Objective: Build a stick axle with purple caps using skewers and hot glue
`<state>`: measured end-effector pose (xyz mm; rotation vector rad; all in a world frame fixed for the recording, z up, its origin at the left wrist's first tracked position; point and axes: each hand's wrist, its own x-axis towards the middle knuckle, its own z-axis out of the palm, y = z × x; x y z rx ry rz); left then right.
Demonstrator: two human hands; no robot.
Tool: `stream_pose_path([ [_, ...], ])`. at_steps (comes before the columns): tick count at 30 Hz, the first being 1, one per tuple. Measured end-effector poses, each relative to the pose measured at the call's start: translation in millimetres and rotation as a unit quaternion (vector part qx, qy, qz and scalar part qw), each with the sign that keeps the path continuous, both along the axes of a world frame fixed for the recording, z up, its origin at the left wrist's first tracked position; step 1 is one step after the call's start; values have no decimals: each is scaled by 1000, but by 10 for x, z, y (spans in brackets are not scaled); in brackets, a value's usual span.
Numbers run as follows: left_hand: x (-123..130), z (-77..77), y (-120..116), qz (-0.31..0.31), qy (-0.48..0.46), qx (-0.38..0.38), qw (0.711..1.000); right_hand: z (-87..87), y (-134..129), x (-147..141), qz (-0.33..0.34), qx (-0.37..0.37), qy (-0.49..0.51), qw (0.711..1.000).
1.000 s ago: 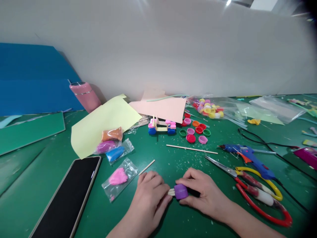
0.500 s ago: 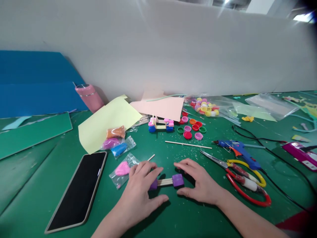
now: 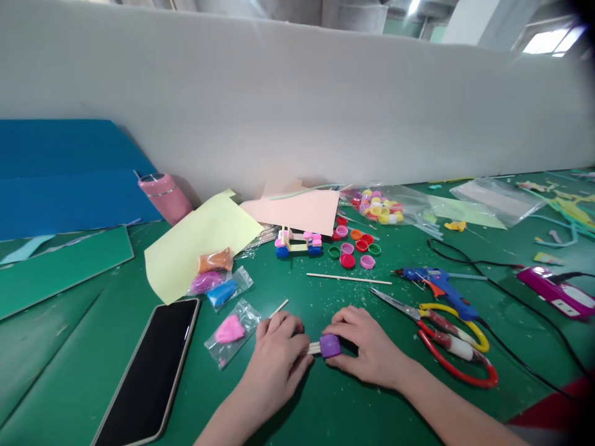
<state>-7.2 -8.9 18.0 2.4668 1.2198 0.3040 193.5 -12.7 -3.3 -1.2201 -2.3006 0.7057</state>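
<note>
Between my hands lies a small piece of pale wooden sticks (image 3: 314,349) set side by side, with a purple clay block (image 3: 330,346) on its right end. My left hand (image 3: 281,353) is closed over the left end and hides the purple block there. The thumb and fingers of my right hand (image 3: 365,344) close on the right purple block from above and below. Just beyond my left hand a short stick (image 3: 279,308) lies on the green table (image 3: 260,409). A bag of pink clay (image 3: 231,329) rests left of that hand.
Scissors (image 3: 437,331) and a blue glue gun (image 3: 439,288) lie to the right. A phone (image 3: 146,378) is on the left. Further back are bottle caps (image 3: 348,261), a small blue-and-pink clay model (image 3: 297,242), a long stick (image 3: 348,278), coloured paper (image 3: 199,238) and a pink tumbler (image 3: 165,197).
Both hands have closed in on the stick piece: the left over its left end, the right round the right purple block. The whole view has tilted up slightly.
</note>
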Motion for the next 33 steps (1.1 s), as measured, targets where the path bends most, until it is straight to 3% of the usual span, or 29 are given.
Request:
stream_pose_path([
  [9, 25, -51, 91, 1, -25, 7, 1000, -8, 53, 2, -8, -7, 10, 1000],
  [16, 22, -6, 106, 26, -45, 9, 999, -36, 77, 7, -12, -7, 14, 1000],
  [25, -606, 54, 163, 191, -99, 120, 969, -58, 16, 123, -37, 9, 73, 997],
  [28, -662, 58, 138, 176, -35, 141, 974, -41, 0, 157, -62, 29, 129, 989],
  [33, -424, 77, 197, 107, 160, 138, 972, -52, -12, 156, -97, 64, 191, 975],
])
